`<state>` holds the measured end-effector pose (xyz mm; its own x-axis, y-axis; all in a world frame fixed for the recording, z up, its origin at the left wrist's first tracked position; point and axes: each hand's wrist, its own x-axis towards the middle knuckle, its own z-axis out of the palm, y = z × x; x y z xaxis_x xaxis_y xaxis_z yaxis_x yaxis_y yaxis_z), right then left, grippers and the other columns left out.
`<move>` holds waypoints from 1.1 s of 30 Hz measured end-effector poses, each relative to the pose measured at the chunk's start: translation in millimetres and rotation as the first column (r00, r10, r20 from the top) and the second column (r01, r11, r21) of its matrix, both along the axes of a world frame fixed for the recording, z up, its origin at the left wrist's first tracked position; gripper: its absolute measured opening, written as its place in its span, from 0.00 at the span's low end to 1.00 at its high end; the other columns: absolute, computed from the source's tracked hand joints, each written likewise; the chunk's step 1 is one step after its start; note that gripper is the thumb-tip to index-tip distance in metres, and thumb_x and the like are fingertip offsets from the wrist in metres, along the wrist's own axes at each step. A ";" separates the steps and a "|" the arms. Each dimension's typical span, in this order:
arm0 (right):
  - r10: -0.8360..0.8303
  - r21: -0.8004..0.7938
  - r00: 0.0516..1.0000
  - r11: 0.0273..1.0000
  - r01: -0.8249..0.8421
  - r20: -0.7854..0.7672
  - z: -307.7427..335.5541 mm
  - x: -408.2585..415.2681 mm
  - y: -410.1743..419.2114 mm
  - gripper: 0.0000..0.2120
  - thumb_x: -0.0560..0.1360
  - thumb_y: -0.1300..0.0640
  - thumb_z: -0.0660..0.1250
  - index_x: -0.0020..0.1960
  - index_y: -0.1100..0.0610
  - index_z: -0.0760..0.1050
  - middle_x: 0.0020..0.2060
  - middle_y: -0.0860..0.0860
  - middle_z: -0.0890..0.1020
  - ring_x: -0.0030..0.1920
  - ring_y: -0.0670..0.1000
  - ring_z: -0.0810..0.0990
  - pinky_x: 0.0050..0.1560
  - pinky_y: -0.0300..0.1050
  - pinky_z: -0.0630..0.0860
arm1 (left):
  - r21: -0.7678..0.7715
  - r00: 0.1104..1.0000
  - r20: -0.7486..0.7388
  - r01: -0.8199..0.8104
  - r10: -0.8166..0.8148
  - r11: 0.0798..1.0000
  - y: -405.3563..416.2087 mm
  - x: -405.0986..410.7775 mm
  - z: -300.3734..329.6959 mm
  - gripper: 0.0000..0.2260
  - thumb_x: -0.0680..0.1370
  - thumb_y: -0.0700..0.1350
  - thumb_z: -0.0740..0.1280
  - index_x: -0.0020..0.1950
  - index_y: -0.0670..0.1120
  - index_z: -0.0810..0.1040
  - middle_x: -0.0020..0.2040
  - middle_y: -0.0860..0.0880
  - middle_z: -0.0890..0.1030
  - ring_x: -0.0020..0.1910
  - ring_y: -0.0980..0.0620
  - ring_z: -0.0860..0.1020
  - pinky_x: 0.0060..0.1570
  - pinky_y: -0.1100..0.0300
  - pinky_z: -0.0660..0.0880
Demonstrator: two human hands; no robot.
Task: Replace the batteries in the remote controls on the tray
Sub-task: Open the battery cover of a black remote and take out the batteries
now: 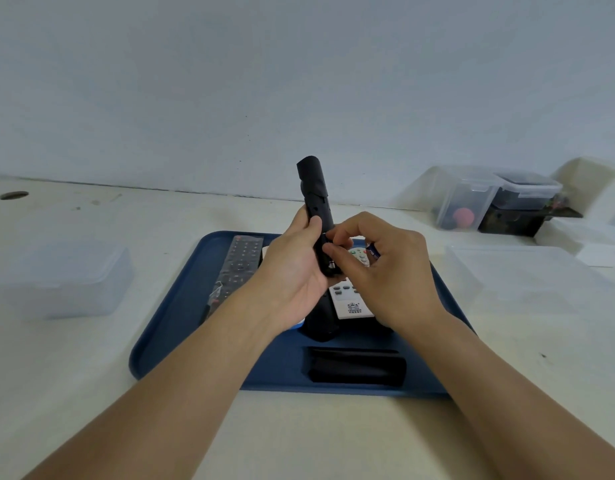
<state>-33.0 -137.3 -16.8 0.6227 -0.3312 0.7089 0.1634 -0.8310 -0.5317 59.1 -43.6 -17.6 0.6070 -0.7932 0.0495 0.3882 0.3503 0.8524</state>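
My left hand (292, 271) grips a black remote (314, 192) and holds it upright above the blue tray (181, 327). My right hand (385, 268) is against the remote's lower part, with thumb and forefinger pinching a battery (331, 265) at the open compartment. Only the battery's metal end shows. A small blue-and-white object (372, 252), possibly another battery, peeks out behind my right fingers. On the tray lie a plastic-wrapped black remote (237, 268), a white remote (351, 299), another black remote (320, 323) and a black battery cover (354, 365).
A lidded clear box (63, 275) stands left of the tray. To the right are a flat clear box (520, 271) and, near the wall, stacked clear containers (472, 199) and a dark box (517, 220). A hole (13, 195) is in the table's far left.
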 end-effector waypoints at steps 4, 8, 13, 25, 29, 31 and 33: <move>-0.014 -0.001 1.000 1.000 0.014 -0.022 -4.3 3.0 0.4 0.03 0.74 0.61 0.75 0.44 0.56 0.81 0.36 0.45 0.84 0.34 0.40 0.78 0.36 0.27 0.68 | 0.027 0.999 0.013 -0.039 0.039 0.999 -2.9 0.4 -3.3 0.16 0.88 0.45 0.53 0.70 0.58 0.74 0.58 0.43 0.76 0.56 0.47 0.75 0.65 0.43 0.73; 0.024 0.033 0.999 0.999 -0.024 -0.022 -7.6 6.8 0.7 0.03 0.74 0.62 0.73 0.45 0.56 0.82 0.37 0.45 0.84 0.34 0.44 0.79 0.35 0.28 0.69 | 0.032 0.998 0.030 -0.065 0.064 0.997 -2.8 5.1 -6.6 0.16 0.88 0.45 0.53 0.69 0.59 0.74 0.61 0.44 0.77 0.59 0.48 0.76 0.64 0.45 0.73; 0.031 0.012 0.999 0.999 -0.031 -0.032 -6.1 9.0 1.7 0.04 0.75 0.66 0.72 0.44 0.58 0.80 0.30 0.38 0.76 0.31 0.39 0.75 0.33 0.27 0.65 | 0.054 0.998 -0.005 -0.056 0.056 0.997 -5.2 2.1 -11.7 0.18 0.88 0.43 0.52 0.74 0.58 0.71 0.69 0.45 0.78 0.66 0.48 0.78 0.59 0.50 0.76; 0.156 0.144 0.987 0.978 -0.149 -0.036 -2.8 17.5 -4.3 0.04 0.77 0.66 0.68 0.46 0.59 0.76 0.38 0.45 0.77 0.37 0.43 0.74 0.38 0.32 0.70 | 0.034 0.999 -0.036 -0.036 0.037 0.999 -4.4 -4.4 -2.5 0.17 0.88 0.44 0.51 0.72 0.54 0.74 0.60 0.44 0.83 0.55 0.48 0.84 0.55 0.51 0.79; 0.135 0.371 0.991 0.920 -0.124 -0.003 -3.6 16.6 -6.8 0.07 0.77 0.66 0.66 0.47 0.54 0.76 0.33 0.44 0.71 0.30 0.44 0.69 0.32 0.37 0.69 | 0.031 0.999 -0.026 -0.034 0.035 0.999 -3.5 -6.1 -0.4 0.17 0.88 0.44 0.50 0.70 0.55 0.75 0.67 0.40 0.79 0.67 0.42 0.78 0.66 0.46 0.73; 0.112 0.419 0.994 0.903 -0.094 -0.019 -4.5 17.9 -6.9 0.10 0.76 0.67 0.65 0.47 0.52 0.75 0.33 0.46 0.70 0.29 0.46 0.68 0.30 0.41 0.69 | 0.019 0.999 -0.025 -0.030 0.030 0.999 -4.0 -5.5 -1.0 0.17 0.88 0.44 0.51 0.70 0.56 0.75 0.68 0.39 0.78 0.67 0.42 0.79 0.67 0.46 0.72; 0.107 0.567 0.994 0.818 -0.093 0.009 -2.0 19.9 -3.8 0.10 0.76 0.68 0.65 0.47 0.53 0.76 0.35 0.49 0.71 0.31 0.49 0.70 0.29 0.41 0.70 | 0.007 0.999 -0.011 -0.033 0.033 0.999 -4.6 -4.1 -0.9 0.17 0.88 0.44 0.51 0.70 0.55 0.75 0.66 0.37 0.78 0.61 0.44 0.80 0.65 0.47 0.73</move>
